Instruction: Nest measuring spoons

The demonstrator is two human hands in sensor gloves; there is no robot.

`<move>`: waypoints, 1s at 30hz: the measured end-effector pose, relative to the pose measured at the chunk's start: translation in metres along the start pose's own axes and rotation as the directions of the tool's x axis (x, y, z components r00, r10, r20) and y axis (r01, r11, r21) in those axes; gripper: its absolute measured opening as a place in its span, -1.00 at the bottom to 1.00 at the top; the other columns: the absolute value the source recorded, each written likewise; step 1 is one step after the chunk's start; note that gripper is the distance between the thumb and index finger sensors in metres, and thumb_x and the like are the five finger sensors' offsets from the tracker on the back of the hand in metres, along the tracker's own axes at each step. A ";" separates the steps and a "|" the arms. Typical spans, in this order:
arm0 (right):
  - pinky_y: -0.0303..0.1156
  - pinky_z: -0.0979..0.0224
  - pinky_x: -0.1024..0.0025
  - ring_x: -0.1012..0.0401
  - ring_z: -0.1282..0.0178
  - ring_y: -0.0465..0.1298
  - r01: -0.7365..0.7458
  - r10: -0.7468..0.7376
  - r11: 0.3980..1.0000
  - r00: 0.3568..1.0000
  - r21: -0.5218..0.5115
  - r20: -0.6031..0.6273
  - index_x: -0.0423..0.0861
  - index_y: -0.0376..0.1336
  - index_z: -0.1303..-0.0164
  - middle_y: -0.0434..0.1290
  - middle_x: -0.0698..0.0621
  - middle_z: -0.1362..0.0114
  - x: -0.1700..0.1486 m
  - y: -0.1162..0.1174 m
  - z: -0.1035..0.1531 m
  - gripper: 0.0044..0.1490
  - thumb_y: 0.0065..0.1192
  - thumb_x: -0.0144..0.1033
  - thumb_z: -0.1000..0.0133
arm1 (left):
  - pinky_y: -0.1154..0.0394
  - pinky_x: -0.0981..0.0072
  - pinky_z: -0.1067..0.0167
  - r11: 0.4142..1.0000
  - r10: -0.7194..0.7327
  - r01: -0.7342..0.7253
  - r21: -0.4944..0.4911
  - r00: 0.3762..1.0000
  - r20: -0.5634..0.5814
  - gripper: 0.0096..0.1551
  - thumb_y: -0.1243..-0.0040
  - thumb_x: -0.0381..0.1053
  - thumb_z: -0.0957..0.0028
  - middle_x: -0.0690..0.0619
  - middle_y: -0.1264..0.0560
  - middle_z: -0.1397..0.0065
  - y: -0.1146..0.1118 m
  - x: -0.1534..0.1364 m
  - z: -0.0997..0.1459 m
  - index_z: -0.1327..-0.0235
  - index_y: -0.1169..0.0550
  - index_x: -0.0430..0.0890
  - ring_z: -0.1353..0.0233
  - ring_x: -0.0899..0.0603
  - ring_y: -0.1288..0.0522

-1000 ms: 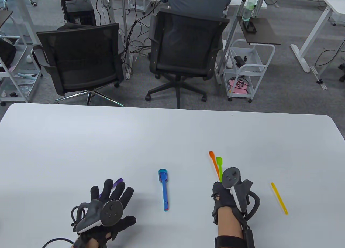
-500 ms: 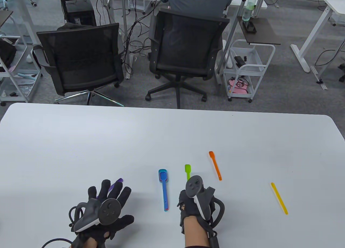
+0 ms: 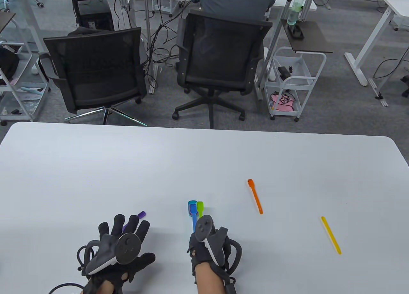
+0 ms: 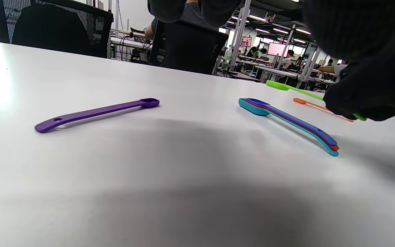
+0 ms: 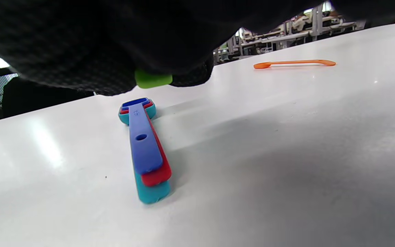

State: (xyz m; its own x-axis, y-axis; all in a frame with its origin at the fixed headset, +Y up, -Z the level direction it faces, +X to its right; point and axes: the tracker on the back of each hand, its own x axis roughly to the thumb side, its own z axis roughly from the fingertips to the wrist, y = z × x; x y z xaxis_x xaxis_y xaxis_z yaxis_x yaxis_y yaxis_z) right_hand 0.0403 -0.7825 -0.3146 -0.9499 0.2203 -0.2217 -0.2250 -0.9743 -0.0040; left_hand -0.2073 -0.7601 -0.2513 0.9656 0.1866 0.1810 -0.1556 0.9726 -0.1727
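Observation:
A nested stack of teal, red and blue spoons (image 3: 193,215) lies on the white table (image 3: 204,159); it also shows in the left wrist view (image 4: 286,120) and the right wrist view (image 5: 144,151). My right hand (image 3: 209,242) holds a green spoon (image 3: 200,206) by its handle, just above and right of the stack's bowls; the green spoon also shows in the left wrist view (image 4: 286,87) and the right wrist view (image 5: 151,79). My left hand (image 3: 123,242) is spread flat over the handle of a purple spoon (image 3: 140,215), which lies free on the table in the left wrist view (image 4: 98,111).
An orange spoon (image 3: 255,196) lies right of the stack, and a yellow spoon (image 3: 331,234) lies further right. Two black office chairs (image 3: 220,57) stand beyond the table's far edge.
My right hand has carried the green spoon leftward from beside the orange spoon to just over the nested stack. My left hand has drawn back slightly toward me.

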 end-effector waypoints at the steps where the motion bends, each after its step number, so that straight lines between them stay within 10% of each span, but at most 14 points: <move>1: 0.61 0.67 0.36 0.43 0.79 0.50 0.000 0.000 1.000 1.000 0.010 0.001 -0.25 0.51 0.06 0.63 0.27 0.47 0.001 0.002 0.000 -0.30 0.57 0.10 0.10 | 0.25 -0.73 -0.38 1.000 -0.002 0.002 0.002 1.000 0.001 0.26 -0.26 0.54 0.10 -0.20 0.03 -0.85 0.000 0.000 0.000 -0.79 -0.11 0.01 -0.77 -0.59 0.19; 30: 0.61 0.62 0.34 0.41 0.76 0.51 -0.028 0.027 0.998 0.999 0.052 0.018 -0.23 0.50 0.03 0.63 0.26 0.45 0.008 0.007 -0.007 -0.30 0.55 0.11 0.09 | 0.23 -0.72 -0.38 1.000 0.025 -0.025 -0.003 1.000 -0.008 0.25 -0.25 0.53 0.09 -0.21 0.00 -0.84 0.002 -0.002 0.002 -0.79 -0.12 0.00 -0.77 -0.60 0.15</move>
State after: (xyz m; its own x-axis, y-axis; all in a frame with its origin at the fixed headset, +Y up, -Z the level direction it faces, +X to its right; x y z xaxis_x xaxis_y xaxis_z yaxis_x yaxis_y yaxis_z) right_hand 0.0324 -0.7877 -0.3231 -0.9593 0.1950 -0.2044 -0.2097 -0.9763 0.0528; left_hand -0.2103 -0.7579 -0.2496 0.9632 0.2093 0.1686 -0.1788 0.9674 -0.1796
